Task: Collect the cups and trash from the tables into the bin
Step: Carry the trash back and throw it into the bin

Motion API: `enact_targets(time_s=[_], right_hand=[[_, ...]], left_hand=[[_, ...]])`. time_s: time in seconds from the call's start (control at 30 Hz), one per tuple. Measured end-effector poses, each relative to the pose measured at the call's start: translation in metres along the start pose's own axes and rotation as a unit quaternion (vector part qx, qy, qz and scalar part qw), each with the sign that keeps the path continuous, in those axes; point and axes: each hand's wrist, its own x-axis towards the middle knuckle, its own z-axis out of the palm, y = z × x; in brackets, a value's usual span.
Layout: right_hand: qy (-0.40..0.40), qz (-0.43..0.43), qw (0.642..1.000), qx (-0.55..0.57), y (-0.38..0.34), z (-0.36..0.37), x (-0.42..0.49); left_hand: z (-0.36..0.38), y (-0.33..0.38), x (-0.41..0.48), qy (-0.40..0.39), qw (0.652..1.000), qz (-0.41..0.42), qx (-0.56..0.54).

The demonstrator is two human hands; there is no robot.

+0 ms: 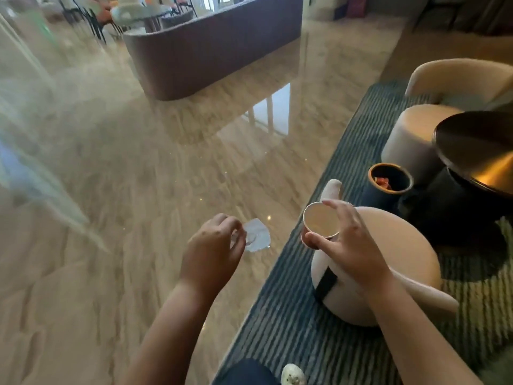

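Cup and crumpled scrap in hand, bin just beyond.
Right hand (347, 240) grips a paper cup (322, 220) by its rim from above, fingers curled round it, over a rounded beige seat (394, 245); left hand (213, 245) pinches a crumpled white scrap (256, 236) at its fingertips, above the glossy floor (138, 190). Beyond the cup, up and to its right, a dark bin (371, 176) stands on the striped rug (291, 329) beside a round dark table (477, 145).

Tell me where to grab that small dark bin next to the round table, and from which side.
Grip the bin by its open rim from above, on its near left side. It stands upright and open-topped, and the round table and pale stool crowd its right and far sides.
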Motion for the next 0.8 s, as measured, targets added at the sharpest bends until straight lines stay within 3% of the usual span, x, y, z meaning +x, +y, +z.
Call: enact_targets(time_s=[0.13,0.3,0.5,0.8], right_hand=[[0.018,0.018,0.999,-0.028,0.025,0.010,0.093],[0.067,0.103,0.991,-0.051,0.081,0.041,0.199],[0.237,0.235,0.941,-0.062,0.135,0.063,0.316],[0.333,0.318,0.879,-0.122,0.225,0.034,0.433]], left_hand=[[0.033,-0.016,0.109,0.002,0.999,0.025,-0.021],[0.096,-0.058,0.256,-0.021,0.996,0.087,-0.004],[0.160,-0.093,0.439,-0.110,0.980,0.166,-0.020],[0.273,-0.016,0.638,-0.202,0.938,0.278,-0.053]])
